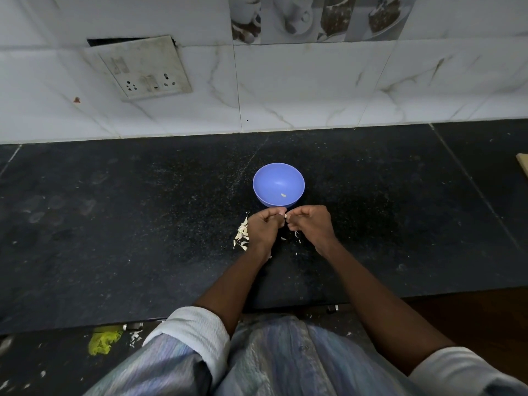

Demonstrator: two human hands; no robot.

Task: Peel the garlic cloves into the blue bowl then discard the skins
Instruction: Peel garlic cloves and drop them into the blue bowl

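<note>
Head view: dark tabletop (114, 224) carries the blue bowl (265, 178), one peeled clove (283, 195) inside. At its 6 o'clock, left hand (261, 228) and right hand (311, 224) pinch a garlic clove (286, 216). Skins (242, 234) lie at the left hand's 9 o'clock.

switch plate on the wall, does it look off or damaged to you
Yes. The switch plate sits askew on the tiled wall, tilted rather than square with the tile lines. A dark gap shows along its top edge, as if it has come away from its box. Its face also looks stained and grimy.
</note>
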